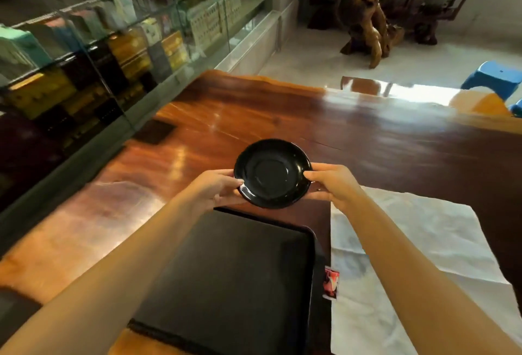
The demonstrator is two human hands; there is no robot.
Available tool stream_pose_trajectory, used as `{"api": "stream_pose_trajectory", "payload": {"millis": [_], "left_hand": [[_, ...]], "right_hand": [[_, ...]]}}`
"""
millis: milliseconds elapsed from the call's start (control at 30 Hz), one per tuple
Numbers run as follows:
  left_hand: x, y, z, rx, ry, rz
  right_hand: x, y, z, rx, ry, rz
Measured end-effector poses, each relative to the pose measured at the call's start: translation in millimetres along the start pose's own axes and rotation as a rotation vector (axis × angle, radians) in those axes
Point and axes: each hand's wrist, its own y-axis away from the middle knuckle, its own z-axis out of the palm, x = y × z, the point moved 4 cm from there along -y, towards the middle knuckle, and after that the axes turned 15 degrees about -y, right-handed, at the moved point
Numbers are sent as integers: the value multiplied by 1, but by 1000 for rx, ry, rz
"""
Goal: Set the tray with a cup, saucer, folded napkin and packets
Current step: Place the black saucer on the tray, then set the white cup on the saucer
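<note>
Nearest me the black tray [226, 278] lies bare on the tabletop [367, 140], so nothing is set on it yet. Just to its right a red packet [331, 282] sits at the edge of the white napkin [423, 241], which is spread flat and unfolded, within easy reach for later. Beyond the tray's far edge I hold the black saucer [272, 174] up off the wood, my left hand [217, 188] pinching its left rim and my right hand [333, 182] gripping the right rim, thumbs on top; two hands keep it level while I bring it to the tray. I see no cup. Farther off, glass shelves [118, 44] of boxes run along the left.
</note>
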Motion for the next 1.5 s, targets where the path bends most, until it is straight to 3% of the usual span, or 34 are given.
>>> {"api": "stream_pose_trajectory", "payload": {"millis": [233, 500, 633, 867, 1100, 1233, 1333, 1500], "left_hand": [[-89, 12, -51, 111, -72, -121], [-171, 4, -85, 164, 33, -291], [-204, -2, -90, 216, 81, -387], [-219, -7, -86, 237, 64, -371], [-209, -13, -98, 256, -246, -306], [-176, -15, -110, 334, -655, -153], [-143, -16, -104, 253, -818, -54], [-102, -21, -69, -100, -907, 4]], "right_hand": [[100, 0, 52, 40, 38, 157], [186, -17, 86, 85, 109, 226], [218, -24, 91, 130, 145, 283], [238, -28, 86, 163, 212, 291], [228, -28, 82, 29, 348, 371], [206, -21, 74, -19, 437, 385], [180, -18, 63, -63, 605, 381], [133, -13, 40, -49, 926, 269]]}}
